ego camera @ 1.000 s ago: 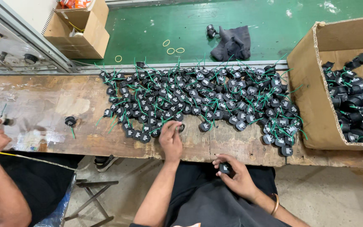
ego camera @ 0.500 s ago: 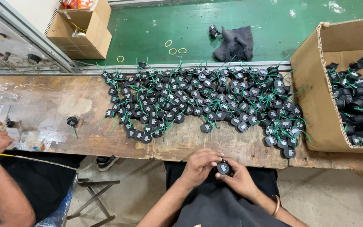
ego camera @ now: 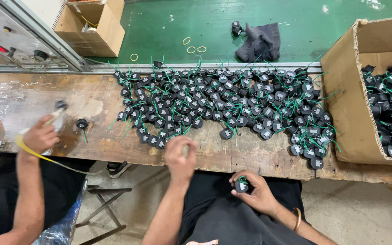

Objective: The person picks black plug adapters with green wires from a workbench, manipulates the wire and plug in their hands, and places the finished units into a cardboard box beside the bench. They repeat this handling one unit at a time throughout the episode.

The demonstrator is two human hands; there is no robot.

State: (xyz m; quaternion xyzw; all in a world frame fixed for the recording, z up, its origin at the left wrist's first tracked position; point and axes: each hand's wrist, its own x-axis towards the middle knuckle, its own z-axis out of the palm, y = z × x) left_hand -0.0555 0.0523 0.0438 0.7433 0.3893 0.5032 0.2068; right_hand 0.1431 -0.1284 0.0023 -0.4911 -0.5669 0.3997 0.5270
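Below the desk (ego camera: 259, 159) edge, the right hand (ego camera: 255, 193) is pinching one black green-wired part (ego camera: 241, 185); left hand (ego camera: 180, 156), grip curled, contents unclear. A big unsorted heap (ego camera: 232, 102) is waiting; the carton (ego camera: 341, 104) is holding many.

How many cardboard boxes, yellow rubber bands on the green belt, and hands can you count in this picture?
Cardboard boxes: 2, small box, large box
Yellow rubber bands: 4
Hands: 3, left hand, right hand, co-worker's hand
Total: 9
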